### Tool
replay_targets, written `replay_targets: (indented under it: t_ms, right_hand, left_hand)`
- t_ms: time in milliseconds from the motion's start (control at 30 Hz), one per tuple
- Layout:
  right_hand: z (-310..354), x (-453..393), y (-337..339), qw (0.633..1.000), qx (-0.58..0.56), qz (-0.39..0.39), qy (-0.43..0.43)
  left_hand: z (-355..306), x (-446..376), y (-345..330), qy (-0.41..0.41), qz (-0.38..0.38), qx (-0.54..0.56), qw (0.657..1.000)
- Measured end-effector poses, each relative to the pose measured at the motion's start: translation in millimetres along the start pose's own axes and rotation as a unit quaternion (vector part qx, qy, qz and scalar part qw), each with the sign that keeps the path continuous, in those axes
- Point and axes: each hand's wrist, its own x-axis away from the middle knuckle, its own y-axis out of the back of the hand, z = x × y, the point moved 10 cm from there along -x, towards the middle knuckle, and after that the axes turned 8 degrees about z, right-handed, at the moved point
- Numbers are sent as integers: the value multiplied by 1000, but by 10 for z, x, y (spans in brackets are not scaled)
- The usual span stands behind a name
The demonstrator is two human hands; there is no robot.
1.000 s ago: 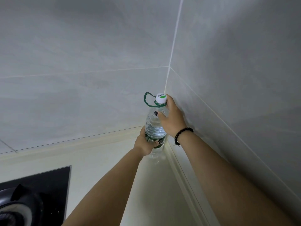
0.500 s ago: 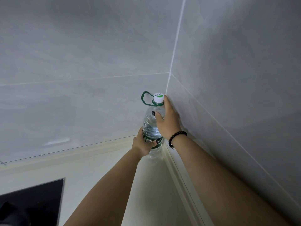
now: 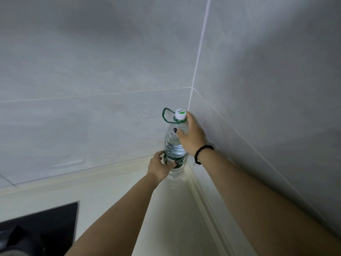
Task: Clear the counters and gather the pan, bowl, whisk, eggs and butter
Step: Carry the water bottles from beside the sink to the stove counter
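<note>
Counter (image 3: 177, 209) corner; hands grip bottle (image 3: 174, 143).

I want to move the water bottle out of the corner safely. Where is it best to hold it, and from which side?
The water bottle stands upright, with walls behind and to its right. Probably best to come from the open front-left: one of the hands on the ribbed body at the green label, the other round the neck under the white cap.
</note>
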Motion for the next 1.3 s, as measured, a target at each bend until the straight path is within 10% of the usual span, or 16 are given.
replay_targets:
  t_ms: [633,1300]
  right_hand:
    - [951,1707,-778,987,-126,96,-26]
    - [2156,3231,-2248,859,-176,457,153]
  left_hand:
    - [-306,2377,1263,-115,-53,195,973]
    - [642,5421,1922,-38,-471,193,860]
